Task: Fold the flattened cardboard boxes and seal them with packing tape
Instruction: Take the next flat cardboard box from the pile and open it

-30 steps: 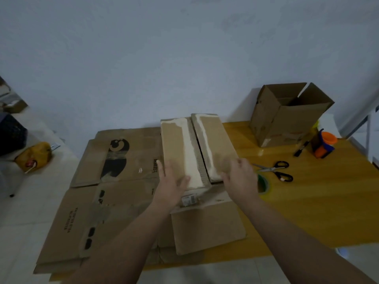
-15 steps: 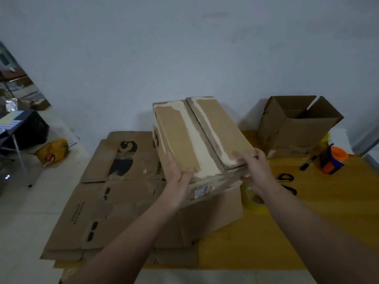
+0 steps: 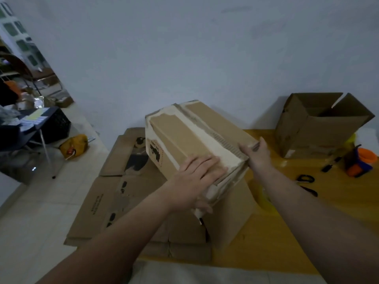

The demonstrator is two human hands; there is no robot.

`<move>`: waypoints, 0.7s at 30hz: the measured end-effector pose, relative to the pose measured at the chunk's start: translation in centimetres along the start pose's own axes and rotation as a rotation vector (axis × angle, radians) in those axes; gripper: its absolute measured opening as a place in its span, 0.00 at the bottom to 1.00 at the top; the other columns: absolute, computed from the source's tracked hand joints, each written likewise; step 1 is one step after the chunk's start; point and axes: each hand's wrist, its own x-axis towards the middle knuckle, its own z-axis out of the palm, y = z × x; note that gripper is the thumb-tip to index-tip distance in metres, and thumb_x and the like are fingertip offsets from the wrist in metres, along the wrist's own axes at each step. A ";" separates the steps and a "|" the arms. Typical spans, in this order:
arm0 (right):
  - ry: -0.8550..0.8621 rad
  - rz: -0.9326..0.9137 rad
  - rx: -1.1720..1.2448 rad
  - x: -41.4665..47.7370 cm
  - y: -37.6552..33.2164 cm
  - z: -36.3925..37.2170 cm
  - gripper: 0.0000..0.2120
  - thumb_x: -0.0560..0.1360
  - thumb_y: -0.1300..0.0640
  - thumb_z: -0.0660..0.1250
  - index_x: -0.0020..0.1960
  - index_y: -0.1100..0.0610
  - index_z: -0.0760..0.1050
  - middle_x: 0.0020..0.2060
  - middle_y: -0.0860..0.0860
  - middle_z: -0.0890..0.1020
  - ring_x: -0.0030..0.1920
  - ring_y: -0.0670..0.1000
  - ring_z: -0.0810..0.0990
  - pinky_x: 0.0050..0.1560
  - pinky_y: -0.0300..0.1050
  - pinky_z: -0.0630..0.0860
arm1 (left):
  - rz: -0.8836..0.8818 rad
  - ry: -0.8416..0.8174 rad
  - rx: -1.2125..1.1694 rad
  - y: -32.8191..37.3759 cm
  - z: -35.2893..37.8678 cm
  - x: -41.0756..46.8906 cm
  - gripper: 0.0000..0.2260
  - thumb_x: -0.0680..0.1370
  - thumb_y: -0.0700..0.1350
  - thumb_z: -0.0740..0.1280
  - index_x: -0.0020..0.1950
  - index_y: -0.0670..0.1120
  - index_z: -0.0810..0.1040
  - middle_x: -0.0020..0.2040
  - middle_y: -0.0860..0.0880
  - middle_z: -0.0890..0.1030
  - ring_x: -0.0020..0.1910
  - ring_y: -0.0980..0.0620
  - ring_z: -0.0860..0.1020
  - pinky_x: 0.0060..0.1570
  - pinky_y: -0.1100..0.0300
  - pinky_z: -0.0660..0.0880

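Note:
A folded cardboard box [image 3: 184,136] with torn white strips along its top seam is held tilted above the table. My left hand [image 3: 196,181] lies over its near top flap, fingers flat on the top and thumb under the near edge. My right hand [image 3: 256,154] grips the box's near right corner, fingers curled over the edge. Under the box lies a stack of flattened cardboard boxes [image 3: 106,201]. A yellowish roll of packing tape [image 3: 263,194] sits on the table, partly hidden by my right forearm.
An open cardboard box [image 3: 320,124] stands at the back right of the wooden table [image 3: 338,206]. Scissors [image 3: 305,179], a black marker [image 3: 330,165] and an orange and blue object [image 3: 361,162] lie near it. A yellow bag [image 3: 73,145] sits on the floor at left.
The box went from lying flat on the stack to being lifted and turned in both hands. My left hand slid onto its near top corner, and my right hand moved to the right corner.

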 end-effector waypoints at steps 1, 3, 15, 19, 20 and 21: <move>0.003 0.011 0.015 0.2 0.3 -0.2 0.45 0.72 0.44 0.72 0.79 0.50 0.50 0.77 0.54 0.55 0.75 0.60 0.59 0.69 0.64 0.65 | 0.061 -0.020 0.036 -0.6 -0.4 0.7 0.45 0.66 0.69 0.67 0.76 0.51 0.55 0.74 0.45 0.65 0.72 0.45 0.63 0.71 0.47 0.58; -0.030 0.036 0.031 0.5 0.6 -0.6 0.44 0.73 0.43 0.72 0.79 0.49 0.50 0.77 0.52 0.56 0.74 0.58 0.60 0.70 0.61 0.65 | 0.137 -0.022 0.094 -1.4 -1.0 2.2 0.43 0.63 0.66 0.73 0.74 0.52 0.63 0.70 0.47 0.71 0.66 0.46 0.71 0.64 0.51 0.65; -0.265 0.028 -0.102 1.0 1.1 -3.5 0.17 0.83 0.58 0.56 0.71 0.57 0.70 0.66 0.56 0.74 0.65 0.57 0.73 0.67 0.54 0.71 | 0.028 -0.013 0.102 2.4 2.0 11.6 0.29 0.64 0.66 0.71 0.60 0.51 0.76 0.52 0.52 0.78 0.50 0.49 0.75 0.51 0.55 0.64; -0.341 -0.013 -0.045 1.1 1.1 -4.8 0.18 0.83 0.57 0.57 0.72 0.59 0.68 0.69 0.44 0.64 0.70 0.47 0.64 0.69 0.45 0.66 | -0.050 0.002 0.072 2.1 3.4 12.0 0.30 0.62 0.69 0.69 0.56 0.51 0.76 0.49 0.50 0.77 0.47 0.48 0.76 0.46 0.54 0.70; -0.361 -0.023 -0.043 1.3 1.2 -5.2 0.19 0.83 0.56 0.57 0.72 0.59 0.69 0.69 0.43 0.63 0.70 0.46 0.63 0.68 0.45 0.65 | -0.069 0.002 0.090 2.2 3.5 12.0 0.30 0.62 0.69 0.68 0.56 0.51 0.77 0.49 0.50 0.77 0.47 0.47 0.76 0.45 0.54 0.71; -0.380 -0.040 -0.054 1.5 1.4 -5.6 0.19 0.83 0.55 0.59 0.72 0.58 0.69 0.72 0.43 0.62 0.72 0.46 0.61 0.70 0.46 0.64 | -0.079 -0.003 0.105 2.5 3.6 12.1 0.30 0.61 0.69 0.68 0.55 0.50 0.78 0.48 0.50 0.78 0.46 0.47 0.77 0.44 0.54 0.71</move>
